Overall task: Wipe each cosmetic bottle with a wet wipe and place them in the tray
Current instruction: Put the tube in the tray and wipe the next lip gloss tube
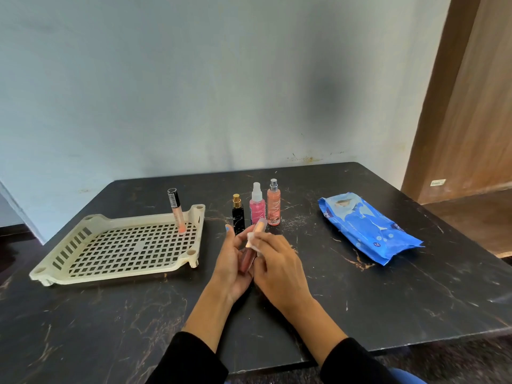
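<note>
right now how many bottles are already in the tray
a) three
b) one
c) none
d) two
b: only the peach gloss tube stands in the tray, at its far right corner; the black bottle, pink spray bottle and orange spray bottle stand on the table, and the left hand holds a dark red tube.

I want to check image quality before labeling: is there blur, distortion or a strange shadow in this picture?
Head view: wide-angle bending curves the table edges; a dark smudge-like patch sits on the wall; the lip gloss tube and both hands look slightly soft; lighting is even and dim, without strong glare.
</note>
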